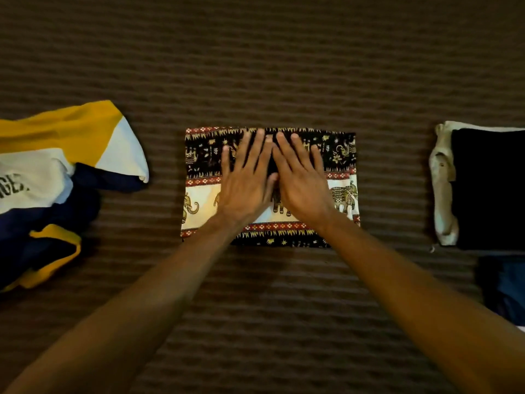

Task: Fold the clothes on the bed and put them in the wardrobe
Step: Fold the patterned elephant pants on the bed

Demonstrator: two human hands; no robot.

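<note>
A folded patterned cloth, black and cream with elephants and red borders, lies as a neat rectangle in the middle of the brown ribbed bedspread. My left hand and my right hand lie side by side flat on top of it, fingers straight and spread, palms pressing down on the fabric. Both forearms reach in from the bottom of the view.
An unfolded yellow, white and navy shirt with lettering lies crumpled at the left. At the right sits a folded stack with a black garment over a cream one. A dark blue item lies below that stack.
</note>
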